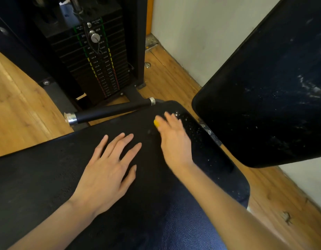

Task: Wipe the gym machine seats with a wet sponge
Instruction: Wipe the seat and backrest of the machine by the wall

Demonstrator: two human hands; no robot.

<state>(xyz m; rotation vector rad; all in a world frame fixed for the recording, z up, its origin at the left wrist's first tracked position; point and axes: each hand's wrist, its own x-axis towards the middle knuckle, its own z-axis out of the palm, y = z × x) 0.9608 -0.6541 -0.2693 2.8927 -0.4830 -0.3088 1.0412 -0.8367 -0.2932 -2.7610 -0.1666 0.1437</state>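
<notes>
sponge [156, 123] under right hand [174, 139] grip | left hand [109, 170] flat on seat [47, 177]

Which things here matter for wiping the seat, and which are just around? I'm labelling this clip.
Part of the job:
yellow sponge, mostly hidden under the right hand
seat pad, with the left hand flat on it
back pad, streaked

Just around:
weight stack
handle bar
wooden floor
</notes>
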